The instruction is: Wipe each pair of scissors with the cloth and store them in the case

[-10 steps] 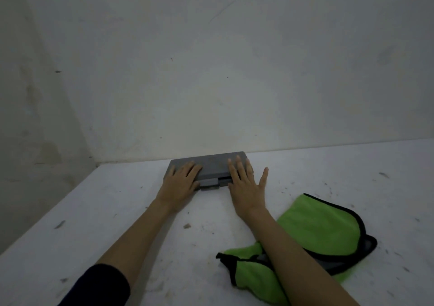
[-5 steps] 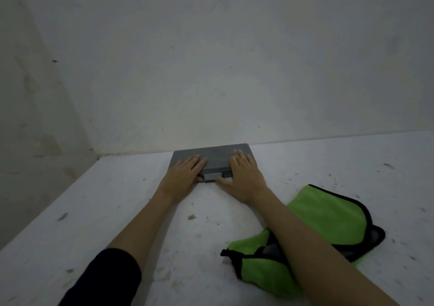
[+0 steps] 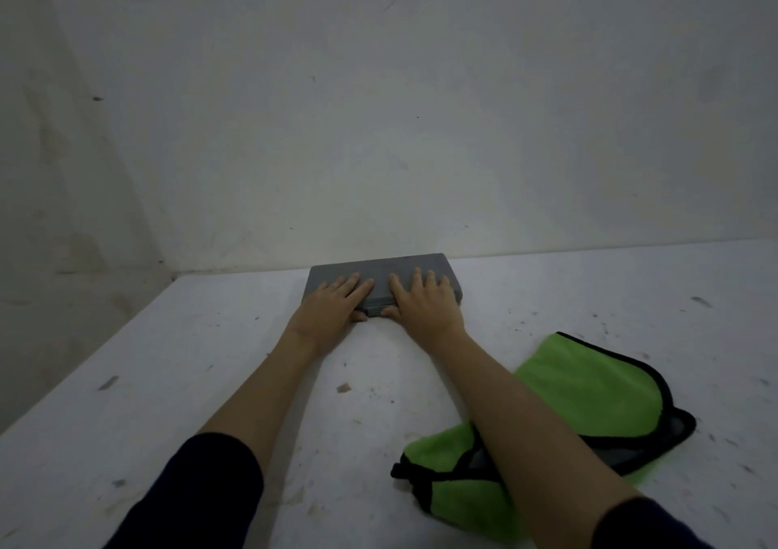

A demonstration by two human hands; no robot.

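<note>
You can't see inside the closed case (image 3: 379, 272), so any scissors are hidden. Your right forearm (image 3: 518, 414) covers the middle of the cloth (image 3: 589, 384), and both sleeves run off the bottom edge.

Dim, flat, greyish light — soft focus, faint shadows, wide-angle bending at edges.

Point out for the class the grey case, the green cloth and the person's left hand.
grey case (image 3: 385, 270): head view, on the bare lid behind the fingers.
green cloth (image 3: 589, 384): head view, on its upper green fold.
left hand (image 3: 330, 308): head view, on the back of the hand.
</note>
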